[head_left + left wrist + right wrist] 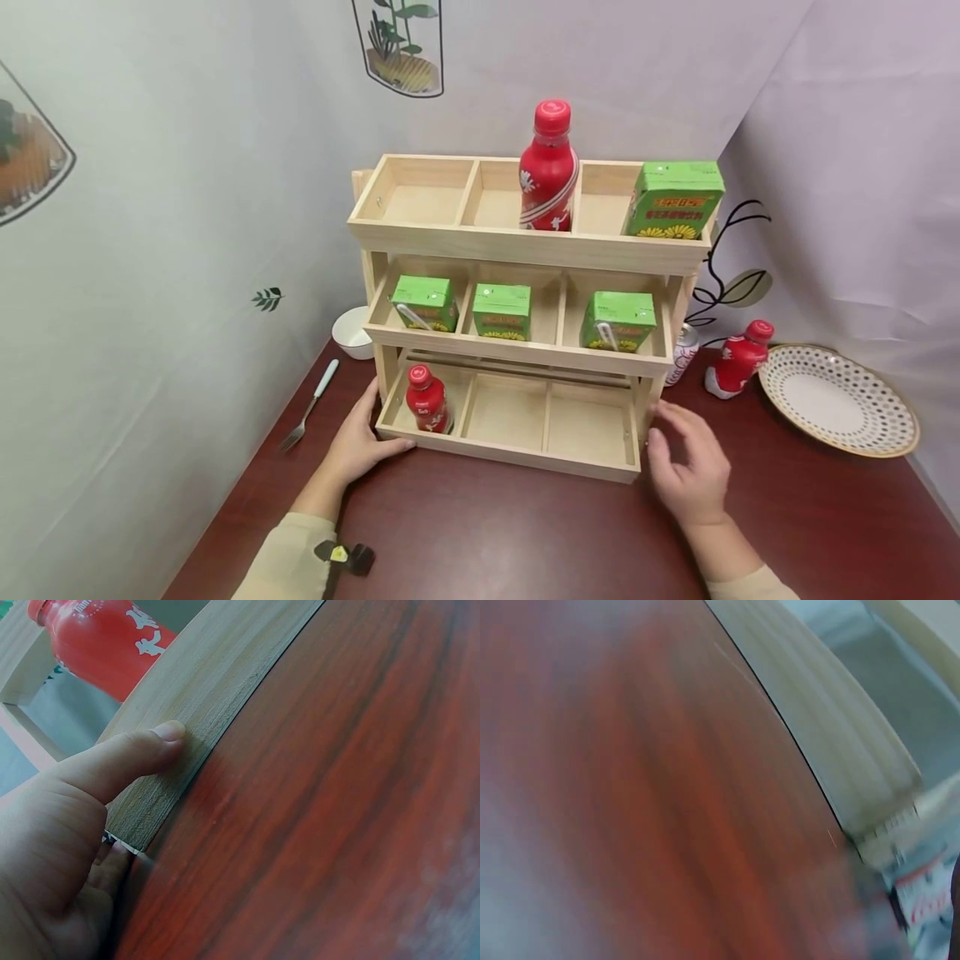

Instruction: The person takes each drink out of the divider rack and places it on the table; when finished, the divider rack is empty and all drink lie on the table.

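Observation:
A three-tier wooden shelf stands on the table, each tier split into three compartments. My left hand grips its bottom left corner; in the left wrist view the thumb lies on the front board. At the bottom right side is my right hand, fingertips right at the side and thumb off the front board. A small red bottle stands in the bottom left compartment. Three green drink cartons occupy the middle tier. Up top are a larger red bottle and another green carton.
Left of the shelf lie a fork and a white bowl. To the right are a can, a tilted red bottle and a dotted oval plate. Fabric with plant prints hangs behind the table.

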A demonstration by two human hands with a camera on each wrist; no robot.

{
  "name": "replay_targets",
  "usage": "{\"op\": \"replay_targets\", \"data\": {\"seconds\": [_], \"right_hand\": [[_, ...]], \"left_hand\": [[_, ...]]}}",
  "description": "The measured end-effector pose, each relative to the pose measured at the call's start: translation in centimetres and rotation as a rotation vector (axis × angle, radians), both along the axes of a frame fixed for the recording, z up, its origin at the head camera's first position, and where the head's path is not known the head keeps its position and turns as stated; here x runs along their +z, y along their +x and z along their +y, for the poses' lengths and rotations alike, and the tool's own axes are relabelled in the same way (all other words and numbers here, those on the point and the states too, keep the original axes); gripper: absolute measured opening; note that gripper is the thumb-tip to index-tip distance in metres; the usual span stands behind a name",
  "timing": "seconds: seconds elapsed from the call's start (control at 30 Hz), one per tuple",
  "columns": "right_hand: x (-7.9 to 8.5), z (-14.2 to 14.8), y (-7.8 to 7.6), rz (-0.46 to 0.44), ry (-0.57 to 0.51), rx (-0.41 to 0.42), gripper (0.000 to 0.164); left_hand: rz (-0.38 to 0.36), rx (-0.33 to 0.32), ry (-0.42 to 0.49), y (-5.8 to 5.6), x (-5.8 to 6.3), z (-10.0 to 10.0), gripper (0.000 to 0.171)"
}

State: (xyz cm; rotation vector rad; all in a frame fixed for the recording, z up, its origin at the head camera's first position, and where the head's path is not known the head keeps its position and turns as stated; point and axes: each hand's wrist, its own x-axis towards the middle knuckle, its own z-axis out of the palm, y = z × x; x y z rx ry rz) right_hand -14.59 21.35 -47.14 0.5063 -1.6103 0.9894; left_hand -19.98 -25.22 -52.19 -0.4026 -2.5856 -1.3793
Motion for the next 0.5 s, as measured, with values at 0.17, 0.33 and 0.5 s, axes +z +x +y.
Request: {"op": "replay_targets", "data": {"seconds": [0.17, 0.33, 0.5], "right_hand": [[0.7, -3.1, 0.4, 0.118, 0.158, 0.124, 0.027], [0.3, -5.3, 0.7, 0.060, 0.253, 0.177, 0.030], [-0.7, -6.6, 0.5, -0.053, 0.359, 0.139, 0.035]], "left_hand": [[0.009, -0.004, 0.025, 1.0, 1.6, 0.8, 0.118], [0.014, -0.009, 0.017, 1.8, 3.1, 1.3, 0.115], [0.017, -0.018, 0.015, 1.7, 3.3, 1.3, 0.115]]}}
